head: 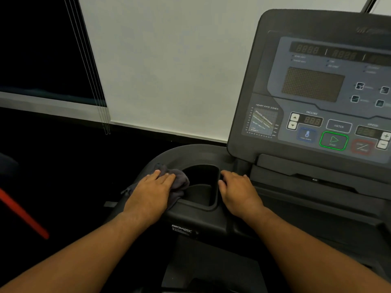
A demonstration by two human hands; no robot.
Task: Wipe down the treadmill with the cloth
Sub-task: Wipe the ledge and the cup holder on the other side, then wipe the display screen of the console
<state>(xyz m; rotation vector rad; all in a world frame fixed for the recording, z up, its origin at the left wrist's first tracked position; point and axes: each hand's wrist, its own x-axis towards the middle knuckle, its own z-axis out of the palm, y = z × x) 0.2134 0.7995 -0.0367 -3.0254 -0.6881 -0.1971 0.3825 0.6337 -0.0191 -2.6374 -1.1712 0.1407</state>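
Note:
A dark grey treadmill [198,220] fills the lower middle and right, with its console panel [317,85] upright at the right. A dark grey cloth [181,180] lies bunched on the left rim of the cup holder recess [201,187]. My left hand [153,193] presses flat on the cloth with straight fingers. My right hand [237,191] rests on the right rim of the recess, its fingertips bent over the inner edge. The part of the cloth under my left palm is hidden.
A white roller blind [169,70] hangs behind the treadmill, with thin cords [88,70] at its left edge and a dark window [38,43] beyond. A red bar [23,214] crosses the dark floor at lower left.

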